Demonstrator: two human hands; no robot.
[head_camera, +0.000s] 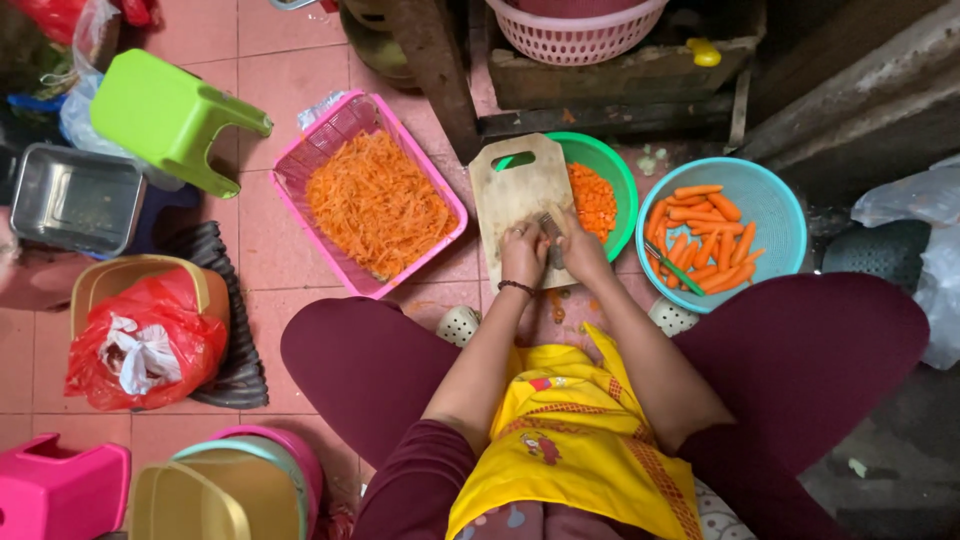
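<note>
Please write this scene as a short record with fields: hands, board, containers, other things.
left hand: rests on the cutting board, wristband on
right hand: on the board, holds a knife
cutting board: wooden, its far edge over the green bowl of cut carrot
pink tray: shredded carrot
blue basket: whole peeled carrots
other: green stool, red bag

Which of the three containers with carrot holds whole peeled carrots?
The round blue basket on the right; the pink tray holds shreds, the green bowl chopped pieces.
</note>
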